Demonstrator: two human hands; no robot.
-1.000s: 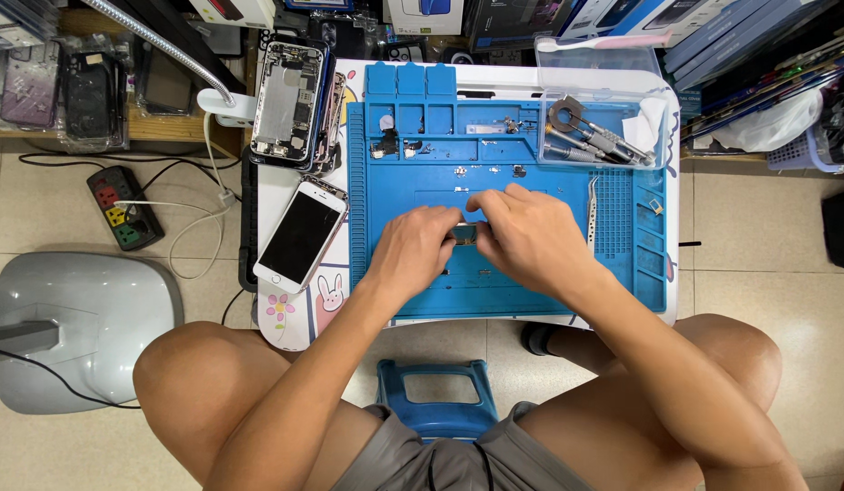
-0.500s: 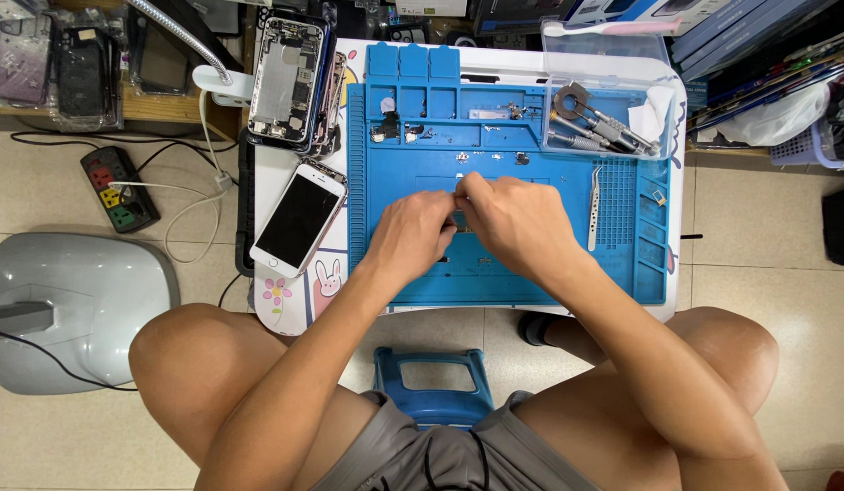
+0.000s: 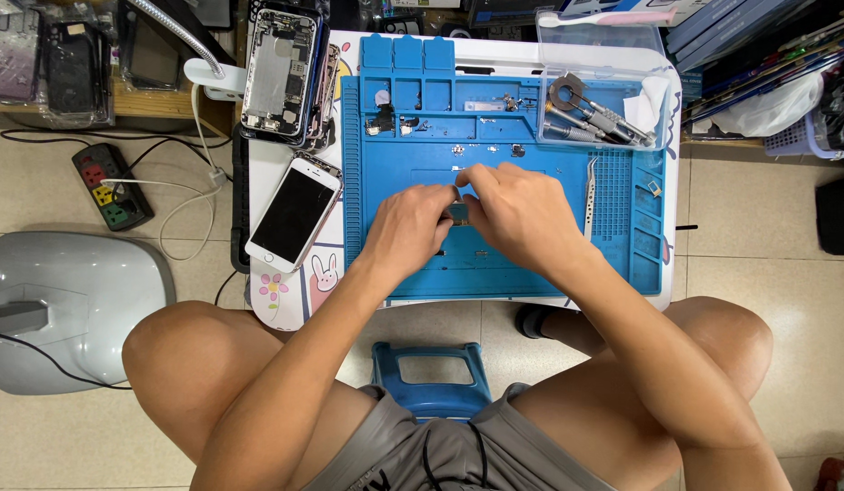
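Observation:
My left hand (image 3: 413,225) and my right hand (image 3: 513,214) meet over the middle of a blue repair mat (image 3: 385,264). Between their fingertips they pinch a small dark grey phone part (image 3: 458,213), mostly hidden by the fingers. Tiny screws and small parts (image 3: 390,123) lie in the mat's upper compartments. Metal tweezers (image 3: 589,195) lie on the mat just right of my right hand.
A white phone with a dark screen (image 3: 293,213) lies left of the mat, an opened phone chassis (image 3: 278,71) above it. A clear tray of screwdrivers (image 3: 594,116) sits top right. A power strip (image 3: 113,185) and a grey lamp base (image 3: 63,305) are on the floor, a blue stool (image 3: 431,373) below.
The view has shifted slightly; my hands stay together on the small part at the mat's middle, with only small finger movements.

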